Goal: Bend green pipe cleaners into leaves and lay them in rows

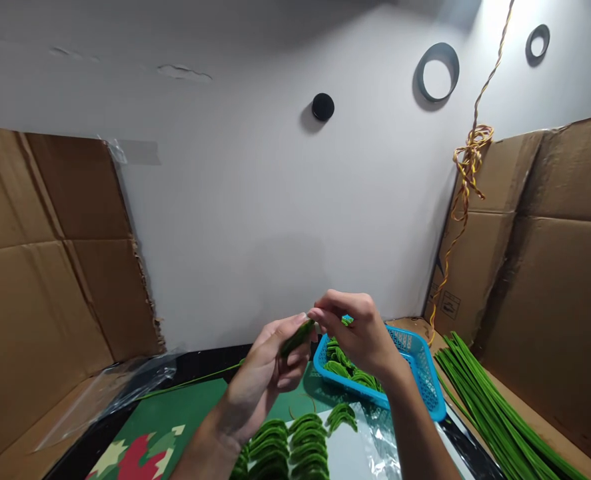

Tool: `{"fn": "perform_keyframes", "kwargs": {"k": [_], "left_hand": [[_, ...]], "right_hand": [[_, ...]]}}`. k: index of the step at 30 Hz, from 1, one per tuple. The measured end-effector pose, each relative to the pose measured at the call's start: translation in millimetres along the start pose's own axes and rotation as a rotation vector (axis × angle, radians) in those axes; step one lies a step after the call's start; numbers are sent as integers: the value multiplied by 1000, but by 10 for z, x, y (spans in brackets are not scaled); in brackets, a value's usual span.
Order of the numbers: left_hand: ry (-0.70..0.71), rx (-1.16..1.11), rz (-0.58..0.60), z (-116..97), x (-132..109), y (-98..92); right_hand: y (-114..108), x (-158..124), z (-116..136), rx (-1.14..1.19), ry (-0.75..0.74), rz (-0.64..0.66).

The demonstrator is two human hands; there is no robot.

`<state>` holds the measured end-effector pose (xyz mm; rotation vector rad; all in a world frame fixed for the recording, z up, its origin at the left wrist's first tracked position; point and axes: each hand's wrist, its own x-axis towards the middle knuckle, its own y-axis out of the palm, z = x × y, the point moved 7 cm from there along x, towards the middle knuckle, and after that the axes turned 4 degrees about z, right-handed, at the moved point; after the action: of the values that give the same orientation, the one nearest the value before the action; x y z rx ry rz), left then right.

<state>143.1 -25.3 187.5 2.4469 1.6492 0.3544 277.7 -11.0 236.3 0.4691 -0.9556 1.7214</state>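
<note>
My left hand (275, 360) is closed around a dark green fuzzy piece (296, 338), held up above the mat. The fingertips of my right hand (350, 323) are pinched together at the upper end of that piece. A thin green strand (190, 383) runs from behind my left hand toward the lower left. Below my hands, rows of curved green fuzzy pieces (308, 443) lie on a white sheet (348, 453). Behind my right hand, a blue plastic basket (428, 380) holds more curved green pieces (338, 363).
Long green fuzzy stems (495, 407) lie at the right. A green mat (165, 417) with a red and cream pattern covers the lower left, beside clear plastic film (120, 393). Cardboard panels (550, 287) flank both sides; a twisted yellow cord (468, 167) hangs at the right.
</note>
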Motion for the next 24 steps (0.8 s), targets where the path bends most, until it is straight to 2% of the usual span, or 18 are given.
{"fn": "perform_keyframes", "kwargs": {"k": [3,6,9,13,15,16,18,21,24], "left_hand": [[-15,-113,49,47,-3,45],[60,-24,93,34,18,93],[278,368,-1,-100,3,31],[764,1084,-200,-403,-214,39],[845,1190,-241,-465,-282,41],[803,1150,-257,-480,-278,10],[607,915,-241,-453,-213,-74],[297,481,-91,-293,-99,-69],[106,201,14,-163,-55,-14]], "right_hand": [[1,8,13,1,-19,-13],[3,8,9,-20,-14,-19],[-2,-4,-8,-24,25,-41],[44,-15,-38,76,111,-38],[78,-12,-18,92,109,-28],[89,-10,0,86,92,-27],[94,-7,33,62,47,-38],[79,-14,54,14,-23,-66],[67,-28,65,-57,-83,-90]]}}
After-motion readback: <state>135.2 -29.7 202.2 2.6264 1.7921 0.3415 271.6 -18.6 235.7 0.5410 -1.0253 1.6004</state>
